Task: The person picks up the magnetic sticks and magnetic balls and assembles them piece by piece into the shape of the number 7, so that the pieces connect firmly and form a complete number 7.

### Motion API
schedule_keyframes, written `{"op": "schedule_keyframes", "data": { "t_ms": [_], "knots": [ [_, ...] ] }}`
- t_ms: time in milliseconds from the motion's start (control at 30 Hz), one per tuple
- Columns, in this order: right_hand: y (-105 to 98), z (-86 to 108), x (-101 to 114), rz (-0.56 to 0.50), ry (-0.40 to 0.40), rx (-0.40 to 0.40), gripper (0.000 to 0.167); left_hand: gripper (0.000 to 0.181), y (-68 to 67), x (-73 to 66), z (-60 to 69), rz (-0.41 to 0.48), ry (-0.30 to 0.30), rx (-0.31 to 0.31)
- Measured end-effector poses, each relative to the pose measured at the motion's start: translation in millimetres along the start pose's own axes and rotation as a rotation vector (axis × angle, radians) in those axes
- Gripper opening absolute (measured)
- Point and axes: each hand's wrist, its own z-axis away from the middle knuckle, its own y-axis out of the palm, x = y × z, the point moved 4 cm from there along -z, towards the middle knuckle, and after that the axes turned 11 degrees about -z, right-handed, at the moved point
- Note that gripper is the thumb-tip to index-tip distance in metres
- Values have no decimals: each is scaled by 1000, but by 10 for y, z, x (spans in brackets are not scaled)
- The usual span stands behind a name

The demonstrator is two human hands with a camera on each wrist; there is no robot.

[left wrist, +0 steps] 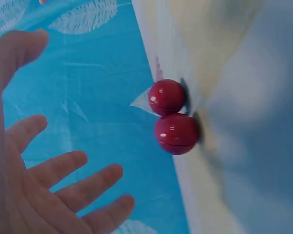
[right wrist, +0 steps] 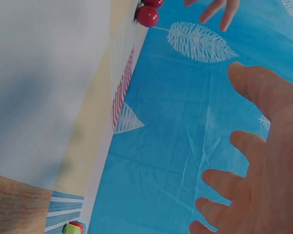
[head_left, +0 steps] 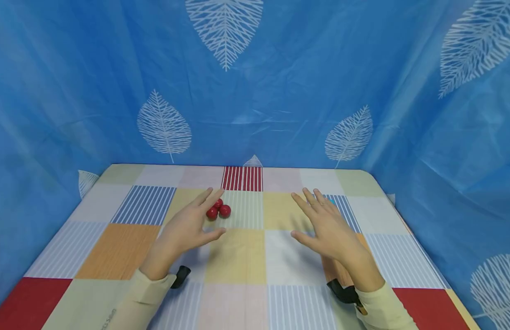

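Note:
Three shiny red balls (head_left: 224, 211) lie close together on the patchwork tablecloth, left of its middle. In the left wrist view two red balls (left wrist: 177, 133) show, each with a thin seam line. My left hand (head_left: 188, 227) hovers above the cloth beside the balls, fingers spread, holding nothing. To the right, my right hand (head_left: 331, 229) is also raised with spread fingers and grips nothing. Behind it, mostly hidden, is a small multicoloured object (right wrist: 73, 228) with green, red and blue parts; its kind cannot be told.
A patchwork tablecloth (head_left: 238, 256) of plain and striped squares covers the table. Blue curtains (head_left: 279, 91) with white leaf prints hang behind it and along both sides. Each wrist wears a black strap (head_left: 180, 277) at the sleeve's edge.

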Motion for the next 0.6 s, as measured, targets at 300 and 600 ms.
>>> {"op": "schedule_keyframes", "data": {
  "t_ms": [300,600],
  "knots": [
    [30,-4,-55,-17,6,1,83,84,222,200,-33,228,-68,7],
    [49,-11,-70,-31,10,18,82,67,406,358,-32,328,-153,22]
  ]
}}
